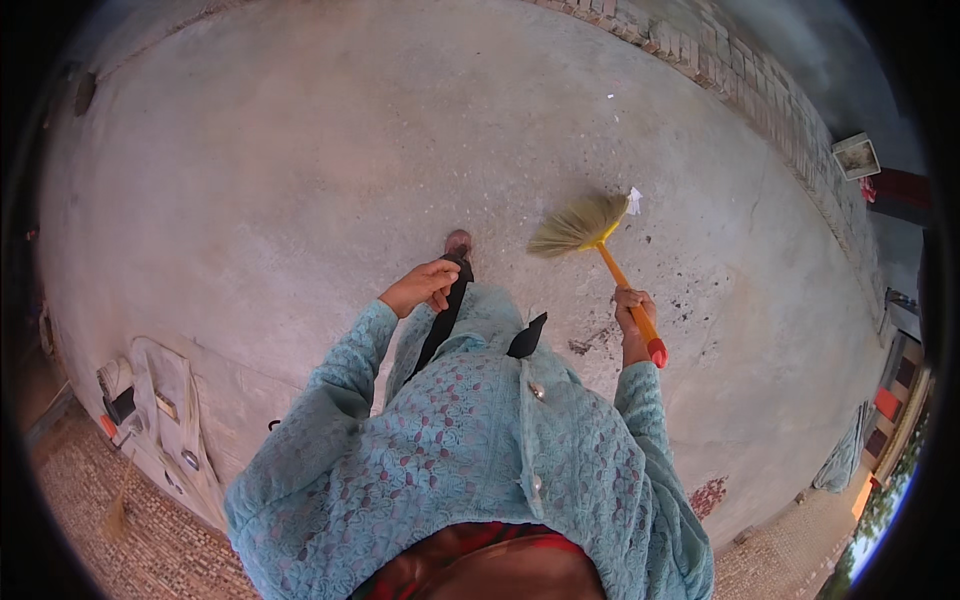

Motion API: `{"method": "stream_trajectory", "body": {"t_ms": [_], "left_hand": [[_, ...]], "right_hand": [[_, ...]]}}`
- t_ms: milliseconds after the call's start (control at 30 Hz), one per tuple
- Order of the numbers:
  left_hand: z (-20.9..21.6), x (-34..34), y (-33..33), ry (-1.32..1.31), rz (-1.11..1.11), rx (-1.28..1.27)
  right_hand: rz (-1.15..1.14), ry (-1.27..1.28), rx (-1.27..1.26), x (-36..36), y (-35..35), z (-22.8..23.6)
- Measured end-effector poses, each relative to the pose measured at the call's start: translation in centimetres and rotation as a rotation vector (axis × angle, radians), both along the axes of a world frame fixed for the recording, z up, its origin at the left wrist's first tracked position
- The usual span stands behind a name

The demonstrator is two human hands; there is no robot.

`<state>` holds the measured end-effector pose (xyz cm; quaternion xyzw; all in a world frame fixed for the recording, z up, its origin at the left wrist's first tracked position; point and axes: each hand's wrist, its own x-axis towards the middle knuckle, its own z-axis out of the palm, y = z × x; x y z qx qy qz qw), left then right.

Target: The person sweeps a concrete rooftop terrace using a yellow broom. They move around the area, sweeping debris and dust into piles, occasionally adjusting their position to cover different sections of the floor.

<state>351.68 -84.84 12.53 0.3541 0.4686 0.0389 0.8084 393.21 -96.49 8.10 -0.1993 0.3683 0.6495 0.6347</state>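
My right hand (pixel 633 310) is wrapped round the orange handle of a broom (pixel 580 224), close to its red end cap. The broom's straw-coloured bristles fan out to the left on the concrete floor, beyond a yellow collar. Touching or just beside the bristles' far right edge lies a white scrap (pixel 634 200), perhaps paper. In front of my body, my left hand (pixel 422 287) has its fingers closed on a black strap (pixel 446 318), which runs down along my light blue lace clothing. Part of a foot (pixel 458 240) shows just beyond that hand.
Dark crumbs of debris (pixel 690 300) are scattered on the concrete floor (pixel 300 170) right of the broom. A low brick edging (pixel 735 85) curves along the far right, with a pale box (pixel 856 157) beyond it. At left lies a pale sheet (pixel 165 400) with small objects.
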Motion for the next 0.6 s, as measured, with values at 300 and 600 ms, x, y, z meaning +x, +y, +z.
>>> {"method": "stream_trajectory", "body": {"t_ms": [300, 600], "left_hand": [[-3.7, 0.2, 5.5, 0.177, 0.095, 0.09], [-4.6, -2.0, 5.9, 0.546, 0.325, 0.216]], "right_hand": [[0.166, -0.173, -0.002, 0.2, 3.9, 9.2], [0.284, 0.174, 0.139, -1.3, 10.0, 5.2]]}}
